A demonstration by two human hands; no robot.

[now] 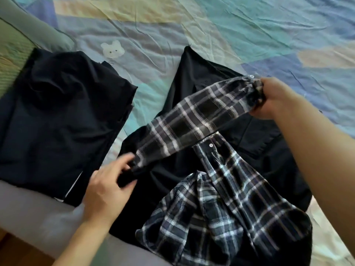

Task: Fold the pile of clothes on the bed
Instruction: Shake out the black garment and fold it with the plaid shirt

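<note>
Stretching 1 plaid shirt (226, 204) sleeve (194, 120) taut above the bed (211, 25), the right hand (276, 98) clutched its cuff while the left hand (109, 185) pinched the shoulder end, apparently to straighten it for folding.

A wrinkled bedsheet (221, 25) in blue, teal and cream patches, printed with a white bear (113, 49); a green pillow (11, 48) far left; perhaps wooden floor (11, 252) below; soft daylight.
</note>
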